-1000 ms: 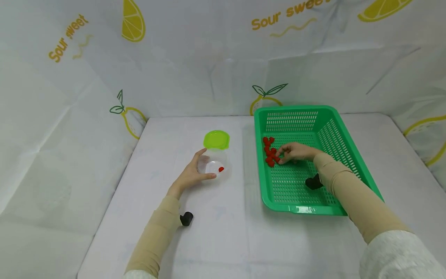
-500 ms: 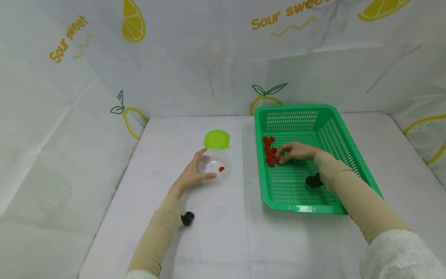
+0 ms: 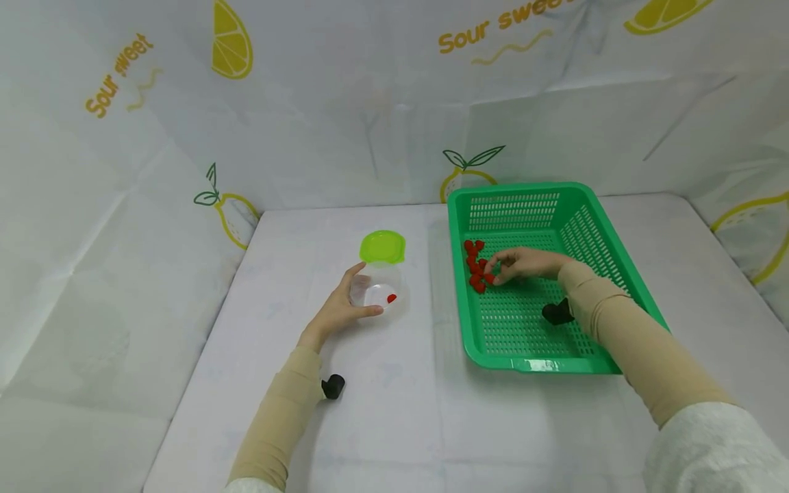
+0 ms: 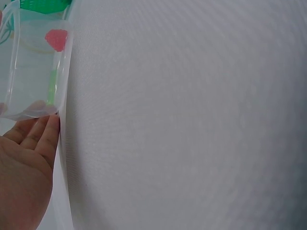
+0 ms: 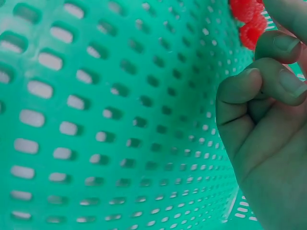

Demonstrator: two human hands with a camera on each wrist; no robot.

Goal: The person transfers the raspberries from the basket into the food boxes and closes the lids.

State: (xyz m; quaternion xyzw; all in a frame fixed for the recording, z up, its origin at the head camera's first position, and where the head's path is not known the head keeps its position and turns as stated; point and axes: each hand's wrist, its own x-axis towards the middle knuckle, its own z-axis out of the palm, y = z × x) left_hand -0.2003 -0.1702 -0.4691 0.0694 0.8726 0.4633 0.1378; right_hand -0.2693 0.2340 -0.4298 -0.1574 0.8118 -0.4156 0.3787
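Observation:
My left hand (image 3: 335,309) grips the side of a clear plastic container (image 3: 374,293), its thumb in front and its fingers behind. A single red raspberry (image 4: 57,40) lies inside the container near its bottom. Over in the green basket (image 3: 466,335), my right hand (image 3: 524,264) pinches a raspberry (image 3: 490,279) between thumb and index finger, at the edge of a cluster. That pinch falls mostly outside the right wrist view, where the other fingers (image 5: 238,86) are curled. Several more raspberries (image 3: 473,260) lie along the basket's left wall.
A bright green lid (image 3: 383,246) lies on the white table cover (image 3: 382,411), just behind the container. The basket has raised, slotted walls and stands on the right half of the table. A white lemon-printed sheet (image 3: 345,103) hangs behind.
Both hands stay almost where they were, the left on the container and the right at the raspberries. The head view has shifted slightly.

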